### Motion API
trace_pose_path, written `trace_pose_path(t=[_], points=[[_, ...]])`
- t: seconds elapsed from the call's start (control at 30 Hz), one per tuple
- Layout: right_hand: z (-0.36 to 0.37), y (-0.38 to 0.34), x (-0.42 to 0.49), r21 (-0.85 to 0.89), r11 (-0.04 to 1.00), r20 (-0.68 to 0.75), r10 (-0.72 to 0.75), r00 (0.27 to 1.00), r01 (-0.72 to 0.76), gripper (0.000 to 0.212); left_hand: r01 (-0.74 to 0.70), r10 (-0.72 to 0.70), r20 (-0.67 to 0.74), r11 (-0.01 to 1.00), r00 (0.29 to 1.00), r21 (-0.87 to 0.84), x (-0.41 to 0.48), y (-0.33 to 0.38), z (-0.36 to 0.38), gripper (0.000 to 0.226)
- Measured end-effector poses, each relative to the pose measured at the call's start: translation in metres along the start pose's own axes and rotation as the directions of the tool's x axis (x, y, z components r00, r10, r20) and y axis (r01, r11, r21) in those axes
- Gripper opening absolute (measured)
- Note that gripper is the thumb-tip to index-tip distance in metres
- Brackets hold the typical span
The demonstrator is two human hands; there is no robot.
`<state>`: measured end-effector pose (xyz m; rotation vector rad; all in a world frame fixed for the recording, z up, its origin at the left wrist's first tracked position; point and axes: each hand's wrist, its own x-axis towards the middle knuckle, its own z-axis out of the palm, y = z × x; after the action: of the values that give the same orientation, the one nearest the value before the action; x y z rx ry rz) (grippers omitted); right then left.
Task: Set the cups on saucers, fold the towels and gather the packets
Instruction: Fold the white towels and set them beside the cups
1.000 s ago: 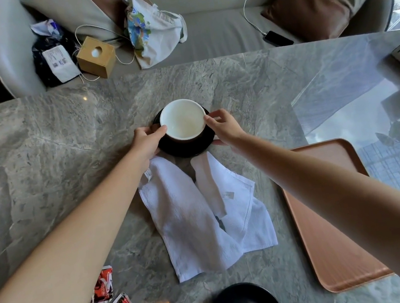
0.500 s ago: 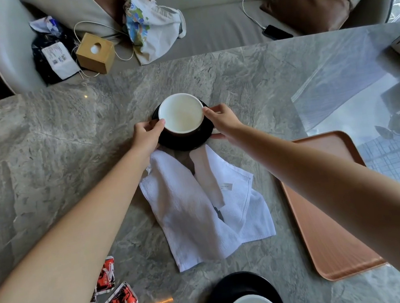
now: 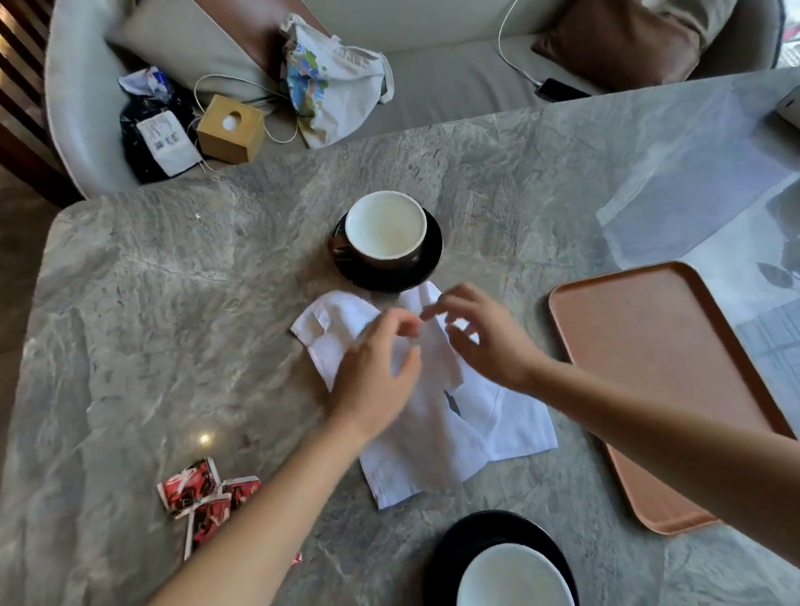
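- Towel [image 3: 429,443]: white, crumpled, frame centre; both hands over its upper part, contact unclear (blur).
- Left hand [image 3: 373,379]: fingers loosely curved, nothing pinched.
- Right hand [image 3: 488,336]: fingers spread, slightly bent, empty.
- Far cup [image 3: 385,224]: upright on black saucer [image 3: 391,275], just above the towel.
- Near cup [image 3: 513,597] on second saucer [image 3: 441,556], bottom edge.
- Red packets [image 3: 199,499]: clustered, lower left.
- Pink tray [image 3: 657,368]: right, on the marble table [image 3: 181,309].

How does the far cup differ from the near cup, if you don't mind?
The far cup stands beyond the towel, wholly in view; the near cup stands on this side, cut by the frame edge. The far cup shows a dark handle at its left; the near cup shows none. Both are white inside, on black saucers.
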<state>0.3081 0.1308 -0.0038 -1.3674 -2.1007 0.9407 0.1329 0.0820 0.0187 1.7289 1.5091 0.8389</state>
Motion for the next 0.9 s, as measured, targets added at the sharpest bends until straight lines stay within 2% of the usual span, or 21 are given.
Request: trace_pose_path(t=[0.07, 0.13, 0.23, 0.3, 0.4, 0.47, 0.53, 0.63, 0.7, 0.77, 0.9], points=[[0.004, 0.000, -0.015, -0.142, 0.989, 0.105, -0.034, 0.994, 0.049, 0.051, -0.001, 0.001, 0.061, 1.000, 0.998, -0.011, -0.014, 0.010, 0.003, 0.018], [0.004, 0.000, -0.028, -0.277, 0.959, 0.190, 0.002, 0.982, 0.052, 0.052, 0.032, -0.034, 0.154, 0.999, 0.987, 0.012, -0.023, 0.014, 0.007, 0.019], [0.000, -0.002, -0.043, -0.381, 0.924, 0.207, 0.057, 0.977, 0.027, 0.030, 0.074, -0.103, 0.256, 0.990, 0.961, 0.121, -0.035, 0.015, 0.012, 0.020], [-0.006, -0.012, -0.050, -0.387, 0.921, 0.144, 0.031, 0.989, 0.028, 0.016, 0.082, -0.118, 0.236, 0.984, 0.965, 0.158, -0.042, 0.016, 0.014, 0.026], [-0.015, -0.038, -0.057, -0.382, 0.911, 0.058, -0.142, 0.988, 0.153, 0.016, 0.082, -0.104, 0.144, 0.985, 0.984, 0.150, -0.047, 0.024, 0.015, 0.032], [-0.022, -0.056, -0.063, -0.390, 0.888, 0.054, -0.242, 0.969, 0.243, 0.016, 0.075, -0.089, 0.095, 0.988, 0.992, 0.136, -0.049, 0.033, 0.012, 0.026], [-0.029, -0.069, -0.069, -0.349, 0.900, 0.052, -0.259, 0.964, 0.261, 0.016, 0.062, -0.069, 0.054, 0.989, 0.996, 0.133, -0.052, 0.040, 0.006, 0.015], [-0.037, -0.073, -0.078, -0.261, 0.948, 0.033, -0.180, 0.983, 0.182, 0.016, 0.061, -0.062, 0.005, 0.994, 0.998, 0.085, -0.053, 0.053, -0.005, 0.005], [-0.041, -0.067, -0.083, -0.319, 0.938, 0.047, -0.123, 0.991, 0.132, 0.020, 0.055, -0.054, -0.050, 0.998, 0.997, 0.020, -0.050, 0.064, -0.014, 0.006], [-0.045, -0.055, -0.087, -0.367, 0.928, 0.029, -0.060, 0.998, 0.066, 0.012, 0.021, -0.031, -0.110, 0.996, 0.993, -0.086, -0.046, 0.079, -0.025, 0.013], [-0.064, -0.028, -0.086, -0.252, 0.953, -0.211, 0.114, 0.971, -0.167, 0.015, -0.022, -0.022, -0.166, 0.966, 0.986, -0.259, -0.043, 0.101, -0.048, 0.013]])
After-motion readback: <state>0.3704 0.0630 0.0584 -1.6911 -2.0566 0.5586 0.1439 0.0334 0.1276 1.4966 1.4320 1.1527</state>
